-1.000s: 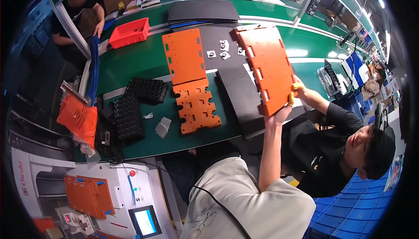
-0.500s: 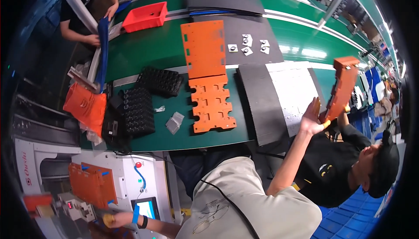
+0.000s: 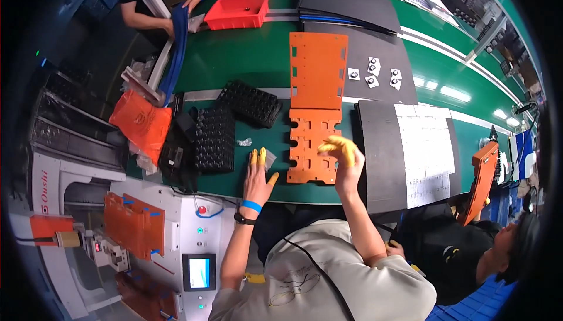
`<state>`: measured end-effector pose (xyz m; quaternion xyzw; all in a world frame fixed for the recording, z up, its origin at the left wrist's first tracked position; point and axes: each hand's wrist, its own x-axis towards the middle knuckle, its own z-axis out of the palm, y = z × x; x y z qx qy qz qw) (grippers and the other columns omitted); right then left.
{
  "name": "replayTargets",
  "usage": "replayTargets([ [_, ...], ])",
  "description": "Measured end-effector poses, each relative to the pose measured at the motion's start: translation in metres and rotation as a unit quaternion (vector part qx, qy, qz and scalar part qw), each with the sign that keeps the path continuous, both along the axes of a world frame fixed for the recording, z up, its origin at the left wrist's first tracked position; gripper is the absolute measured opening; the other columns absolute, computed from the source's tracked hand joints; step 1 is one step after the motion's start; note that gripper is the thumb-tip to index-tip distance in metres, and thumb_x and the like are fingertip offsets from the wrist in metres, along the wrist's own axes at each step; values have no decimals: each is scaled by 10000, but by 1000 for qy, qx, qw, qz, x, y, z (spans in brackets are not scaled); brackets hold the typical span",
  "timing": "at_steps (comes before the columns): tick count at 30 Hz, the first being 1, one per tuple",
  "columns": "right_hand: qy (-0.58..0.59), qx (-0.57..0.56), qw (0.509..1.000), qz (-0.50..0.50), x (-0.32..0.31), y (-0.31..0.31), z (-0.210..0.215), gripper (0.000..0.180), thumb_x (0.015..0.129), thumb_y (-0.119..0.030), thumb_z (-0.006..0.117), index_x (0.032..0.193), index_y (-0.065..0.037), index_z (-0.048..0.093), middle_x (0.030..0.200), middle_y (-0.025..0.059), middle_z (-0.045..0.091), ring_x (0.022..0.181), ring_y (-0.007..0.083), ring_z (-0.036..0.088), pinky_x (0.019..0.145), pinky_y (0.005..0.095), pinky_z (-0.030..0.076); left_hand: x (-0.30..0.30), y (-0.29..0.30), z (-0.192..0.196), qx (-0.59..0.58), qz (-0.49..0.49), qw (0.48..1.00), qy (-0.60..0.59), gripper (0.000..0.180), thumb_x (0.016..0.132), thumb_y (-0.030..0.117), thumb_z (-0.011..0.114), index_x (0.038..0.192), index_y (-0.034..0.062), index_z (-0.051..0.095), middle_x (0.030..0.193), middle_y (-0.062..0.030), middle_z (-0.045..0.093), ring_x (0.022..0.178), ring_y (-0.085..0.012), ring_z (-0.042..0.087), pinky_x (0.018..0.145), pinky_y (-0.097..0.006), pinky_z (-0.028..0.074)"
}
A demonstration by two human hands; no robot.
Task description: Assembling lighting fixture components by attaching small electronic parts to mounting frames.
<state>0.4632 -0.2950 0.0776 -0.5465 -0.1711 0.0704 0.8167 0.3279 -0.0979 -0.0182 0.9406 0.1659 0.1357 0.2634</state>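
My left hand [image 3: 257,179], in yellow finger covers, lies open with fingers spread on the green table. Partly under its fingers is a small clear flat piece [image 3: 270,160], perhaps a plastic bag. My right hand [image 3: 347,160] hovers by the right side of an orange slotted plate [image 3: 306,167], fingers bent loosely to the left and nothing seen in them. Behind that plate a flat orange panel [image 3: 318,72] adjoins it. Left of my left hand stand black trays with rows of round cells [image 3: 214,140] and another such tray [image 3: 251,104].
At right, a co-worker holds an orange block [image 3: 484,171]; another at far left handles blue material [image 3: 176,51]. A red bin [image 3: 237,13], dark boards [image 3: 375,151] with white sheets [image 3: 425,151] and an orange bag [image 3: 141,123] are around. A machine [image 3: 193,236] stands lower left.
My right hand has come left from the orange block, now farther right with the co-worker. My left hand has moved from the machine up onto the table. The view has shifted.
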Motion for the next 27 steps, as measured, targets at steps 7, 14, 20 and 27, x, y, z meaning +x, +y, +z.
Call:
replayTargets([
  [7,71,-13,997,13,-4,-9,-29,356,1032,-262,512,1092,56,661,892,134,705,793,207,695,760,328,555,24,-15,-22,48,16,997,-50,524,896,99,663,1399,86,518,1375,-238,458,1334,-429,383,1114,-466,355],
  [14,113,18,993,12,-4,-10,-41,349,1039,-251,506,1115,54,656,891,134,717,762,181,699,735,279,536,35,4,-18,125,21,992,-17,359,935,256,622,1264,115,590,1196,-176,531,1130,-365,483,933,-478,412],
  [20,117,-1,993,16,-8,1,-35,337,1030,-250,507,1071,43,668,861,122,708,736,184,682,705,303,535,40,5,-24,94,37,993,-54,384,895,271,681,1202,65,576,1157,-174,497,1073,-372,491,894,-461,467],
  [27,130,-9,990,54,-21,8,-53,337,1033,-240,492,1099,40,668,898,125,713,760,183,691,757,299,552,31,5,-34,79,36,994,-69,370,899,241,669,1177,31,545,1135,-216,490,1063,-405,479,948,-479,429],
])
